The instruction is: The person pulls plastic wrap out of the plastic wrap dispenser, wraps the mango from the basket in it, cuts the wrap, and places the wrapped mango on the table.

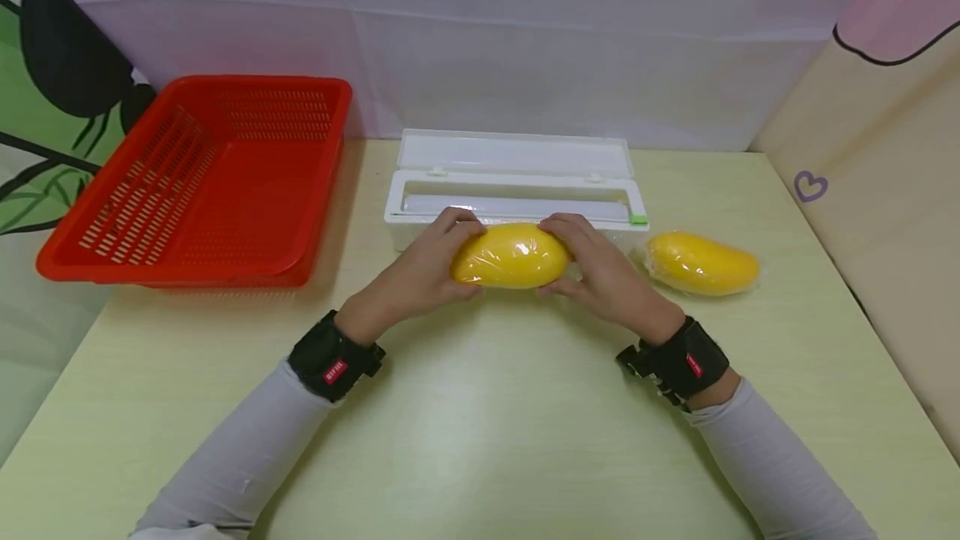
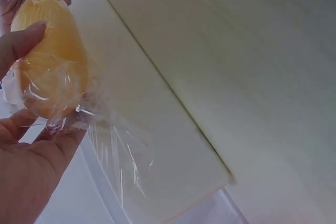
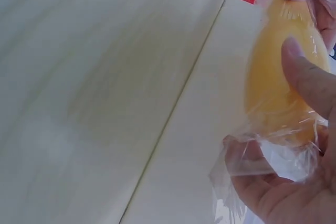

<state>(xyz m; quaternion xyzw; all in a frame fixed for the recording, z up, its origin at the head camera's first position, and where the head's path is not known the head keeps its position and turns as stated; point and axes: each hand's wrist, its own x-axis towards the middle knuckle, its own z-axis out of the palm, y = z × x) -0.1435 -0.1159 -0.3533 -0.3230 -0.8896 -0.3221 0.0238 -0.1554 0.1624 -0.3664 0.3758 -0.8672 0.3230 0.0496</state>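
Observation:
A yellow mango [image 1: 512, 255] is held up between both hands, close in front of the cling film box [image 1: 517, 182]. My left hand [image 1: 437, 261] grips its left end, and my right hand [image 1: 600, 267] grips the right end. Clear cling film covers the mango's glossy front in the head view. In the left wrist view, loose film [image 2: 123, 150] spreads from the end of the mango [image 2: 55, 51] past the fingers. More crumpled film [image 3: 231, 166] sticks out around the right fingers in the right wrist view.
A second mango [image 1: 701, 263], wrapped in film, lies on the table [image 1: 480, 432] right of the box. The box's lid [image 1: 513, 154] stands open at the back, with a white roll [image 1: 517, 207] inside. A red plastic basket [image 1: 300, 227] is at the left.

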